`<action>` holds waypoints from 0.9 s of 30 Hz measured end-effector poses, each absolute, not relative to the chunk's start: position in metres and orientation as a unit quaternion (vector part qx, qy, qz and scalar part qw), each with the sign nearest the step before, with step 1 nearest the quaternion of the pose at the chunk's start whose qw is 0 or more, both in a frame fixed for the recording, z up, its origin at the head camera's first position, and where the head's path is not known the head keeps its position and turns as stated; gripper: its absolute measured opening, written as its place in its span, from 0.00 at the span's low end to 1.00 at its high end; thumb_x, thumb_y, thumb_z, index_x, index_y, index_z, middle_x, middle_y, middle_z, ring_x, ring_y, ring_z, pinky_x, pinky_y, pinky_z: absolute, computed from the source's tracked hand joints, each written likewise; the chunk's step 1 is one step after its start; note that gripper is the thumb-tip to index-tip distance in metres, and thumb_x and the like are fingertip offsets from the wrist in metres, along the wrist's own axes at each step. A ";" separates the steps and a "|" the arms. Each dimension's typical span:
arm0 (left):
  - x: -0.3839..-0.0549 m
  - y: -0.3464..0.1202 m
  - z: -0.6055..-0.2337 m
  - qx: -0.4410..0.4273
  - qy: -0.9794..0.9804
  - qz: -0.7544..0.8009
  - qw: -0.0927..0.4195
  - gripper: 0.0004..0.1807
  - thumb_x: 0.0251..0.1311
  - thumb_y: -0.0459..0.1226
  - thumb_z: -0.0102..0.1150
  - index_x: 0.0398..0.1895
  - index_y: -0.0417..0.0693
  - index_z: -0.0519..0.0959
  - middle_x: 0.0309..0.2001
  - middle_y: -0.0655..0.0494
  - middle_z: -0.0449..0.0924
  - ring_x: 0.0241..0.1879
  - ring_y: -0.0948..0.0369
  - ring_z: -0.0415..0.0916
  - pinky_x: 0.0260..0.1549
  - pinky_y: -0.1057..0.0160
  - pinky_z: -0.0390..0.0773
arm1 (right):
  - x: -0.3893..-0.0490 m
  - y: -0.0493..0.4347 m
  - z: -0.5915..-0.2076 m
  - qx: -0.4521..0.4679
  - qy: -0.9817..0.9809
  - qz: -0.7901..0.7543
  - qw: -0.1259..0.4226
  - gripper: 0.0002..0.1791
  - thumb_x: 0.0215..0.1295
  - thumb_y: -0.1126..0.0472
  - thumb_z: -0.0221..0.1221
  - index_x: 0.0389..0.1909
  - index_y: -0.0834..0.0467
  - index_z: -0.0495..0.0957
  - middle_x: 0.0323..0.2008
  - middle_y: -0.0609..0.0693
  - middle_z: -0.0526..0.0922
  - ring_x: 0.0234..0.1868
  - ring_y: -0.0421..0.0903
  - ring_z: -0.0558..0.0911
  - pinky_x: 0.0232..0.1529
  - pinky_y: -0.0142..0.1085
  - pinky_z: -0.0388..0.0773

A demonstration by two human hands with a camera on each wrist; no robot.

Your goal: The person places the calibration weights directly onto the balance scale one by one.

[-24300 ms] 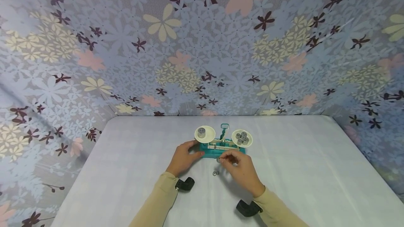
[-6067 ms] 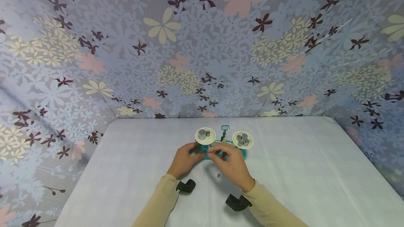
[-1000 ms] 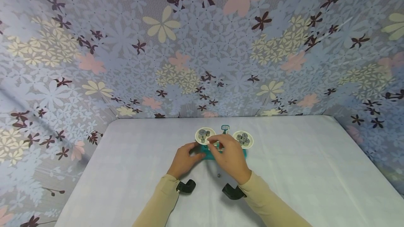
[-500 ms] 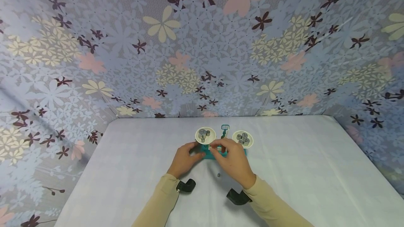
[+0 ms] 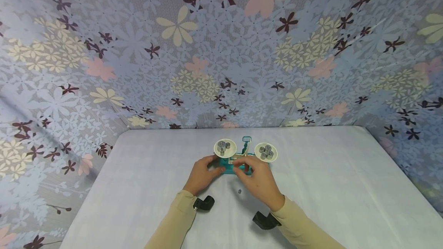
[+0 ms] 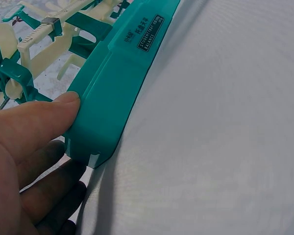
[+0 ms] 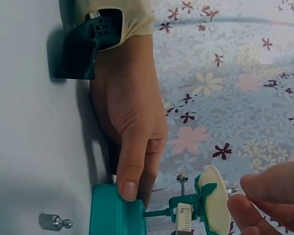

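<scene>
A teal balance scale [image 5: 226,170] stands on the table with two cream pans. On the left pan [image 5: 233,150] sit one large metal weight [image 5: 221,146] and two smaller ones. My left hand [image 5: 200,175] grips the left end of the base, its thumb [image 6: 49,115] on top and its fingers around the end. My right hand [image 5: 257,178] is over the front of the scale, holding nothing, thumb and index finger parted. A small knobbed weight [image 5: 239,191] rests on the table in front of the scale.
The right pan [image 5: 275,155] carries several metal weights [image 5: 266,151]. A teal upright handle [image 5: 245,144] rises behind the beam. Floral-patterned cloth [image 5: 221,68] surrounds the white-covered table [image 5: 328,187] at back and sides. Each wrist wears a black camera [image 5: 265,221].
Two small weights have joined the large one on the left pan since the oldest frame. Over the last second my right hand has drawn back from that pan. My left hand stays put.
</scene>
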State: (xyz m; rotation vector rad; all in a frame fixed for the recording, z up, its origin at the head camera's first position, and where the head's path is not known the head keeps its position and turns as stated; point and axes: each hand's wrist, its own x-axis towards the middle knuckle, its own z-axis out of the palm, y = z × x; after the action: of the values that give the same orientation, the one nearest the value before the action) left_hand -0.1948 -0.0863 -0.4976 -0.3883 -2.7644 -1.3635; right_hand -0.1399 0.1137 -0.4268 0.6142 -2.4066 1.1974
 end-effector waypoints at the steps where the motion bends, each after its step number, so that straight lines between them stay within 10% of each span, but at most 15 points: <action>1: -0.195 -0.086 -0.498 -0.126 -0.889 -0.439 0.018 0.31 0.52 0.52 0.63 0.57 0.49 0.74 0.57 0.53 0.74 0.60 0.55 0.67 0.62 0.53 0.64 | -0.139 0.114 -0.427 0.219 -0.856 0.427 0.191 0.10 0.54 0.61 0.67 0.37 0.46 0.82 0.30 0.33 0.78 0.25 0.37 0.70 0.23 0.29 0.68; 27: -0.195 -0.086 -0.499 -0.125 -0.890 -0.439 0.018 0.30 0.51 0.51 0.64 0.56 0.49 0.75 0.56 0.53 0.75 0.59 0.55 0.68 0.61 0.54 0.65 | -0.133 0.129 -0.448 0.214 -0.838 0.481 0.143 0.09 0.56 0.60 0.65 0.36 0.43 0.81 0.30 0.35 0.78 0.27 0.38 0.72 0.20 0.34 0.70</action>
State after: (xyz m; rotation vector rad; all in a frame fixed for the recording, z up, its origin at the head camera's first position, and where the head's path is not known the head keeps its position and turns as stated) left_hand -0.1955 -0.0864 -0.4990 -0.3878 -2.7642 -1.3633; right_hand -0.1327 0.1293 -0.4485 0.6185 -2.4163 1.3876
